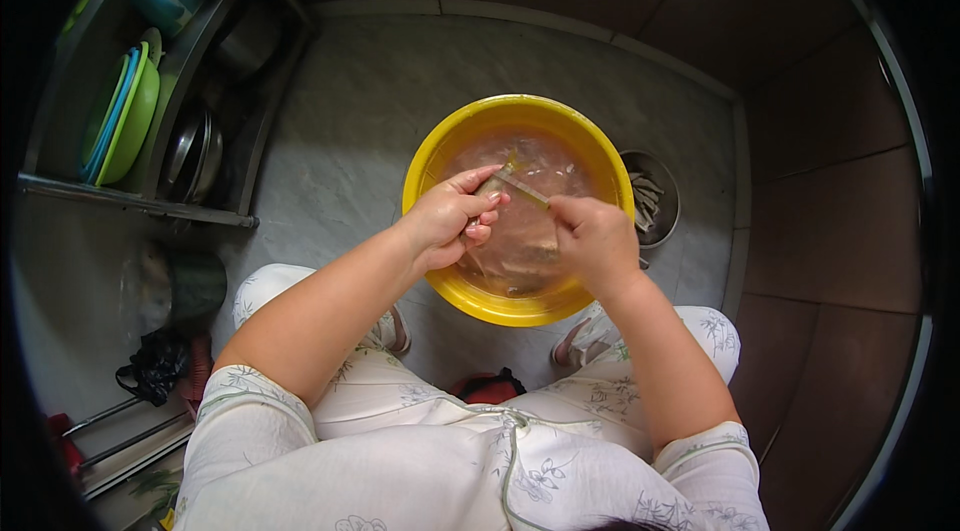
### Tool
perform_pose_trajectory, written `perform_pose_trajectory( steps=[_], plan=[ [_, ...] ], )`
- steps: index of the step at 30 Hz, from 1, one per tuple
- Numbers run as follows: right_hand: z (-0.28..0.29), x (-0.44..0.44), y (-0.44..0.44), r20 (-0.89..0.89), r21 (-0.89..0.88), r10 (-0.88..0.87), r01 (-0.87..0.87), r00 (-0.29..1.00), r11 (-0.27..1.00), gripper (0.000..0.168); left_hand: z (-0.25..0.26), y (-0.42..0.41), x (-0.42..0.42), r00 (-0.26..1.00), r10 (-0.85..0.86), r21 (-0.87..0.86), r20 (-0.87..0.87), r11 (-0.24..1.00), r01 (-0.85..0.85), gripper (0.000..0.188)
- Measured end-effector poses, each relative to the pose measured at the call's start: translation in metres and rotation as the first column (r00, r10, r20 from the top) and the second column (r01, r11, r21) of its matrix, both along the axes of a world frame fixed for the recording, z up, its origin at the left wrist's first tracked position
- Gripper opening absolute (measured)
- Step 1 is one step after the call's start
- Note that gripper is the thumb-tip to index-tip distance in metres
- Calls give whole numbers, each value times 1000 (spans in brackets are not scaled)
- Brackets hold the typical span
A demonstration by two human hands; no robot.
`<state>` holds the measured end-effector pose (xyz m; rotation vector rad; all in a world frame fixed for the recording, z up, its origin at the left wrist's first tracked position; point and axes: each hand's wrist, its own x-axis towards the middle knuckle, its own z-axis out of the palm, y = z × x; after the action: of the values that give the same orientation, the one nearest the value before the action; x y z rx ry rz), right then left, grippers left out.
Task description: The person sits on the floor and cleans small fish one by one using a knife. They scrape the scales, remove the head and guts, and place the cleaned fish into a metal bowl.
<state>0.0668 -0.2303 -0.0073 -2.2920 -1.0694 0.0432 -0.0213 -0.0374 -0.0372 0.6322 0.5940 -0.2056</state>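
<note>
A yellow plastic basin (pixel 517 315) of cloudy, pinkish water stands on the floor between my feet. Above the water, my left hand (pixel 457 219) is closed around a small fish (pixel 491 186), whose yellowish tail points away from me. Gripped in my right hand (pixel 598 238) is a slim tool (pixel 531 192), probably a small knife. Its far end meets the fish near the tail, by my left fingertips. Pale shapes, possibly more fish, lie blurred under the water.
Right of the basin, partly hidden by it, is a metal bowl (pixel 675 219) holding several small, pale fish (pixel 645 197). On the left stands a metal rack (pixel 135 199) with green and blue plastic basins (pixel 135 114) and metal bowls (pixel 196 156). A black plastic bag (pixel 155 366) lies lower left. Brown tiled walls (pixel 825 231) enclose the right side.
</note>
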Motion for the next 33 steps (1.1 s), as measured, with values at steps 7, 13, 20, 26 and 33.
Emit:
perform_pose_trajectory(
  steps=[7, 13, 20, 26, 33],
  plan=[
    [1, 2, -1, 15, 1, -79, 79, 997, 997, 13, 17, -11, -2, 997, -73, 373, 31, 926, 57, 55],
    [1, -5, 0, 32, -43, -37, 38, 999, 998, 11, -8, 0, 0, 991, -100, 200, 92, 976, 80, 57],
    [2, 4, -2, 70, 13, -88, 87, 994, 996, 7, -5, 1, -2, 987, -98, 88, 124, 992, 87, 57],
    [4, -5, 1, 24, -28, -63, 63, 998, 998, 7, -10, 2, -1, 993, -71, 181, 97, 982, 52, 58],
    [5, -13, 2, -29, -59, 15, -17, 999, 998, 8, 4, -3, 0, 994, -46, 135, 94, 990, 33, 57]
  ],
)
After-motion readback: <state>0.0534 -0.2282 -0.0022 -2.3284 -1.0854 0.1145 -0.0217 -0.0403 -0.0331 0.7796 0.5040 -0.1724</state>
